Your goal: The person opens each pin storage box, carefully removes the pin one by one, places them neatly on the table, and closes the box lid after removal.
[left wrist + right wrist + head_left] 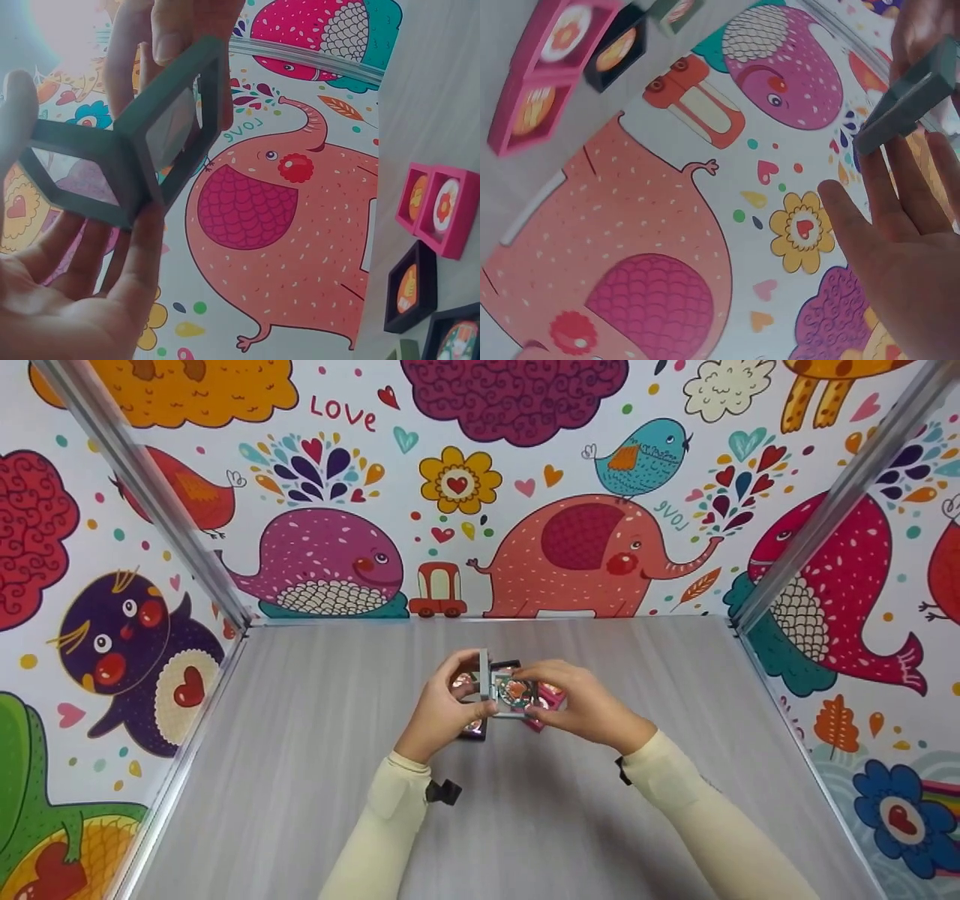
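Observation:
Both hands hold a grey, hinged double frame [484,675] raised above the table. In the left wrist view, the frame [142,131] stands partly unfolded at an angle, with clear panes in both halves. My left hand [439,709] grips one half, its thumb and fingers on the rim. My right hand [581,697] pinches the other half between thumb and fingers. From the right wrist view, the frame [907,105] shows edge-on above the fingers of my right hand [907,247]. A round patterned picture shows through or in the right half; I cannot tell which.
Beneath the hands lie a pink double frame [453,238] with round pictures, a black frame [421,309], a dark frame [439,349] and a small green one [405,351]. The grey table [300,795] is bounded by walls with cartoon animals [570,562] and metal corner rails.

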The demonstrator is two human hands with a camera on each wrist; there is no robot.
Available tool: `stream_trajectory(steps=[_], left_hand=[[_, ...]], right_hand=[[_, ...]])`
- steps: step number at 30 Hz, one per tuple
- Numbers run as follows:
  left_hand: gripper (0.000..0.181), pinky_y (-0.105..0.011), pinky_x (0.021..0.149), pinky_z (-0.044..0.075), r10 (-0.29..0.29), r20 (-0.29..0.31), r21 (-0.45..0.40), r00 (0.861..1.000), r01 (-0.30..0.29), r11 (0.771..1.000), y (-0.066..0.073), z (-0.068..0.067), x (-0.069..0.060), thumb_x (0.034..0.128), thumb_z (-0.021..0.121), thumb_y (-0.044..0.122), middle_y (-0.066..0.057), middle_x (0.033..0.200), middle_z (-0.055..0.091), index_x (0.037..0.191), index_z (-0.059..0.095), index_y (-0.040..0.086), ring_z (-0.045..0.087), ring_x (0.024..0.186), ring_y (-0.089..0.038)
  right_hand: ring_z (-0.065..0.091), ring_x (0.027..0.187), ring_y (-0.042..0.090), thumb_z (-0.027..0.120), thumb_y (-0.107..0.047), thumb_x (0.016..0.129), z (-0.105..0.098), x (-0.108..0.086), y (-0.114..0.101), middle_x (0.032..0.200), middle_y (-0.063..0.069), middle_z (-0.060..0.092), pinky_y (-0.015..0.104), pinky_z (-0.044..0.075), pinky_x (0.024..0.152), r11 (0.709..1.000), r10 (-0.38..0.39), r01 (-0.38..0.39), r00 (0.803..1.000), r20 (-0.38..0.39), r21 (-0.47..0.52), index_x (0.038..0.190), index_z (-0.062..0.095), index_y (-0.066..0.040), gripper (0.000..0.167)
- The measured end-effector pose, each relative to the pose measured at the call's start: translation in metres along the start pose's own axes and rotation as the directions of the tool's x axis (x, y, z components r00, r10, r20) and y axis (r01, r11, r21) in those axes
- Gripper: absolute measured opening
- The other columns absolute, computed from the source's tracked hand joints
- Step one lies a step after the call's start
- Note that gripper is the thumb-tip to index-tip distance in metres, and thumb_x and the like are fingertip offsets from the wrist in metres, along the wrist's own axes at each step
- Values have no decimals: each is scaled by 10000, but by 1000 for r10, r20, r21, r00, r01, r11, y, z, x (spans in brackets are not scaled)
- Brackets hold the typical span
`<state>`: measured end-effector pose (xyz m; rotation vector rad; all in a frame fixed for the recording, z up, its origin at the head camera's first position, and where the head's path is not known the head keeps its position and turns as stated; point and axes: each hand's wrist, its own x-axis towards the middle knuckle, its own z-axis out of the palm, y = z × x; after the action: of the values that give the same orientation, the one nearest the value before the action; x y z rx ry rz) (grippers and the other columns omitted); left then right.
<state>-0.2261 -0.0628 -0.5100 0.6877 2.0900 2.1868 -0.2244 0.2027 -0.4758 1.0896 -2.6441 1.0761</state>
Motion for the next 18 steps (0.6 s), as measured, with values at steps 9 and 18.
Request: stream_trajectory(steps=[9,18], left_hand=[[764,-459,1009,594,-31,1,-9,1000,31,999,-1,-1,-2,855,926,57,-180,1414,554,1517,543,56,669,1241,-358],[774,-392,1002,596,-28,10,2,1000,28,1000,-1,0,-2,852,927,24,-172,1411,547,1522,542,59,671,1256,-332]], right_hand=[[609,1298,239,923,-131,894,1,10,-4,1420,45,673,447,549,1086,986,-110,119,991,79,-121,1386,729,-108,529],[617,1204,226,890,-113,925,6,15,-7,1392,36,698,406,582,1022,966,-160,178,982,103,-190,1377,738,-123,476]])
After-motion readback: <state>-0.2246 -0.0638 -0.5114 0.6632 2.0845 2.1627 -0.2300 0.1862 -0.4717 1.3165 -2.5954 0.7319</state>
